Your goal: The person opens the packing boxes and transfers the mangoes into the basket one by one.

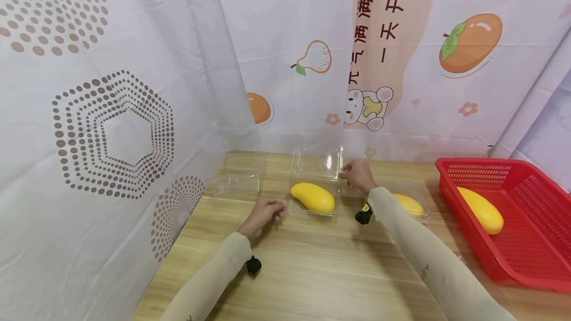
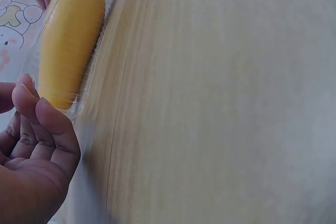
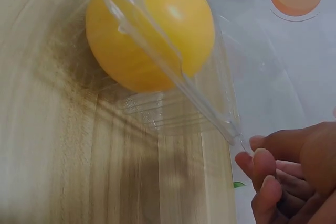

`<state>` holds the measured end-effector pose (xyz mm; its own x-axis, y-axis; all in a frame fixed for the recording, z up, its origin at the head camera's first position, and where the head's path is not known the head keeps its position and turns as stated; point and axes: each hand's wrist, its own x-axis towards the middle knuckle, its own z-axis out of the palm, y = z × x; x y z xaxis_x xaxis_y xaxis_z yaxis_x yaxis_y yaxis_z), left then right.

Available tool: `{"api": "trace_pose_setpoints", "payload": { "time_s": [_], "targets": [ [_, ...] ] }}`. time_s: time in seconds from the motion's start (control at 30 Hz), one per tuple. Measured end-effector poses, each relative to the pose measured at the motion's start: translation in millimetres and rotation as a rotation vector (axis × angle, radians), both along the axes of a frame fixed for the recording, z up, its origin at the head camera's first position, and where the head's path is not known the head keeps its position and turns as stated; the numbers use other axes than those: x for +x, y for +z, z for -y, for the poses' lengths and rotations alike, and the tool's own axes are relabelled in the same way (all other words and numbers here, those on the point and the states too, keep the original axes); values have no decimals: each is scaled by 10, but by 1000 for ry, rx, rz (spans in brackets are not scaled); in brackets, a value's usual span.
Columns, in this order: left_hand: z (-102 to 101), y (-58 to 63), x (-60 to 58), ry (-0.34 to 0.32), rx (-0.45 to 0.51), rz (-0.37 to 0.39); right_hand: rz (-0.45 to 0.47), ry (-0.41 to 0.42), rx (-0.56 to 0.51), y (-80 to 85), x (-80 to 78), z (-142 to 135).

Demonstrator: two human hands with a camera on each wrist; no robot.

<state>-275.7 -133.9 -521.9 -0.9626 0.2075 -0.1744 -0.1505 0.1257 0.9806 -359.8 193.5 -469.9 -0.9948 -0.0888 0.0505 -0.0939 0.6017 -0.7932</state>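
Note:
A clear plastic clamshell box [image 1: 336, 201] lies on the table with a yellow mango [image 1: 314, 197] in its base. Its lid [image 1: 315, 161] stands raised at the back. My right hand [image 1: 358, 174] pinches the lid's right edge between thumb and fingertips, which shows closely in the right wrist view. Just left of the box is my left hand [image 1: 264, 214], its fingers loosely bent and its tips close to the box's side. The left wrist view shows nothing between those fingers; whether they touch the plastic is unclear.
A second clear box with a mango [image 1: 408, 205] lies to the right, partly behind my right forearm. Farther right, a red basket [image 1: 531, 256] holds another mango [image 1: 482, 210]. Another clear plastic piece [image 1: 236, 184] lies at the left. Printed curtains [image 1: 276, 33] border the table.

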Motion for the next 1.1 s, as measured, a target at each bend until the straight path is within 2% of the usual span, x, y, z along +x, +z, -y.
{"api": "trace_pose_setpoints", "payload": {
  "time_s": [0.23,0.6,1.1],
  "targets": [
    [3,-10,-1,1,10,0,52,-16,-4,5,33,21],
    [-2,20,16,10,4,6,37,23,1,33,79,35],
    [-9,30,22,13,8,16,-19,49,167,-31,71,54]
  ]
}}
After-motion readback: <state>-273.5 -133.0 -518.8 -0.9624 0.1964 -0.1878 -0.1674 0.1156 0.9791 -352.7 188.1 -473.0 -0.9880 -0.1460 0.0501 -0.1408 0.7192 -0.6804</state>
